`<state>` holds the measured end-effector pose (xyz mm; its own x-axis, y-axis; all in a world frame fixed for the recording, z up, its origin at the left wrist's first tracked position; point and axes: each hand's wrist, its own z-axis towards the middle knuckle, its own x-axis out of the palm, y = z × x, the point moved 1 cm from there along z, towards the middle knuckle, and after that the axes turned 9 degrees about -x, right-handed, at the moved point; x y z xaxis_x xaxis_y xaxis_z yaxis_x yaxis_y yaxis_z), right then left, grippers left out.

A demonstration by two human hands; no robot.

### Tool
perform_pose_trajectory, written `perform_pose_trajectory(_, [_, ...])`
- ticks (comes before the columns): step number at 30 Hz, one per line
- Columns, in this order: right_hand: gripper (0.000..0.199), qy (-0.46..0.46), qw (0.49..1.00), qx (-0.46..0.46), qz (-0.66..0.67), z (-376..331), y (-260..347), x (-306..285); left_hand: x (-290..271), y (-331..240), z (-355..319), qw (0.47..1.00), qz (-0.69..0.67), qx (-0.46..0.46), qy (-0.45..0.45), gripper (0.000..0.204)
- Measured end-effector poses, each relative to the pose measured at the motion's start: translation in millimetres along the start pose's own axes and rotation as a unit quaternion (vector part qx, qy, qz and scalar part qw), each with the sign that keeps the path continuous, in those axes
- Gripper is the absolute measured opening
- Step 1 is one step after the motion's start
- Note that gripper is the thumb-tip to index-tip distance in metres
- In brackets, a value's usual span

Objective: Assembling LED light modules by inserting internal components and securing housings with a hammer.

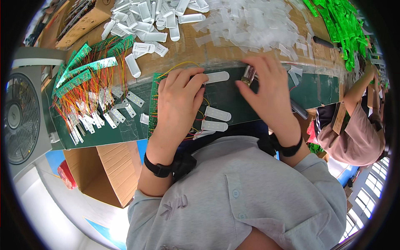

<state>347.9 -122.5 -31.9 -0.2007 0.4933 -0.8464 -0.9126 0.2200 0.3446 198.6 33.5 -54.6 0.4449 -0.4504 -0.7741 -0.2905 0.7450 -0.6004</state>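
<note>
We have our left hand (177, 98) pressed flat, fingers together, on a green circuit board strip (155, 104) with its yellow and red wires (183, 65), the fingertips pinning one end of a white oblong plastic cover (216, 77). Our right hand (266, 89) sits just beyond that cover's other end, its grip closed on a small metal-and-clear tool (248, 75) pinched between thumb and forefinger. Two more white covers (216, 113) lie nearer to us than the left grip, on the dark green mat of the desk (321, 89). To do this well, we judge we should keep the left fingers firm so the cover cannot slide, and bring the tool tip squarely to the cover's free end, keeping the wires clear. Away from the left grip lies a heap of wired boards (83, 83); beyond both grips, piles of white covers (146, 18).
</note>
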Motion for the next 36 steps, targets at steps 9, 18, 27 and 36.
perform_pose_trajectory(9, [0.019,0.113,0.99,0.045,0.074,-22,-27,-16,0,-2,0,1.0,0.005,0.004,-0.008,0.024])
perform_pose_trajectory(18, [0.039,-0.033,0.997,-0.016,0.061,-20,17,-4,2,-1,1,1.0,-0.006,-0.001,-0.013,0.025])
perform_pose_trajectory(27, [0.04,0.057,0.995,-0.003,0.082,-12,27,19,3,-1,1,1.0,-0.002,-0.006,-0.02,0.031])
perform_pose_trajectory(36, [0.046,-0.02,0.99,0.003,0.142,1,34,-5,5,1,0,0.998,-0.032,-0.031,-0.033,0.047])
